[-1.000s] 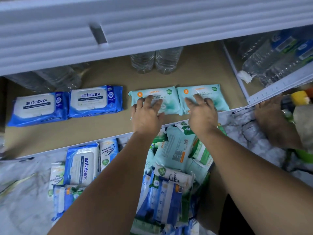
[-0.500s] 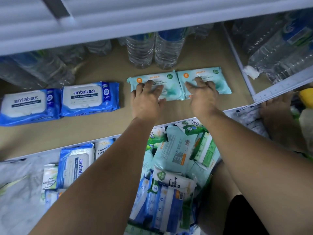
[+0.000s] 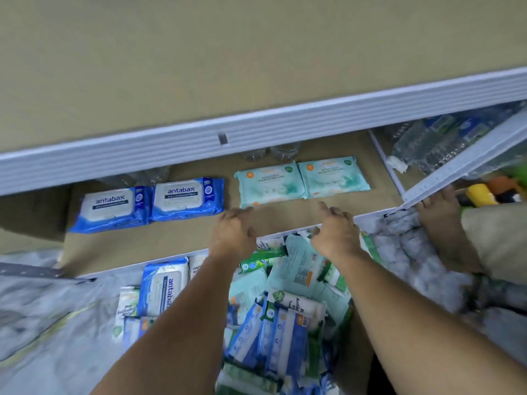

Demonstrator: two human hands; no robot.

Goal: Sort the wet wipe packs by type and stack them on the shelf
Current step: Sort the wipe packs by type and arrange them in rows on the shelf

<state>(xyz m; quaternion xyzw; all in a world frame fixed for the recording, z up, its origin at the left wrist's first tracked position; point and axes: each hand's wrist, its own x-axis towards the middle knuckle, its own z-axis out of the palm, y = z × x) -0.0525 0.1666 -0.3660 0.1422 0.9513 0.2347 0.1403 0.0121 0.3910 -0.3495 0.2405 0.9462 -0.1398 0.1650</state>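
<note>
Held nothing in left hand (image 3: 233,235) or right hand (image 3: 336,236), both slack at the near edge of the shelf (image 3: 171,246), just short of two teal packs (image 3: 271,183) side by side. Judged soft, light, slick; best gripped by the short edges.

On your tan shelf board (image 3: 171,240) mid-frame you've got two blue plastic antabax packs (image 3: 186,199) side by side at left, and two teal plastic wipe packs (image 3: 272,185) touching each other right of them. Clear plastic bottles (image 3: 281,151) sit just behind those. The loose heap of mixed packs (image 3: 285,323) sits bottom centre, before the shelf.
</note>
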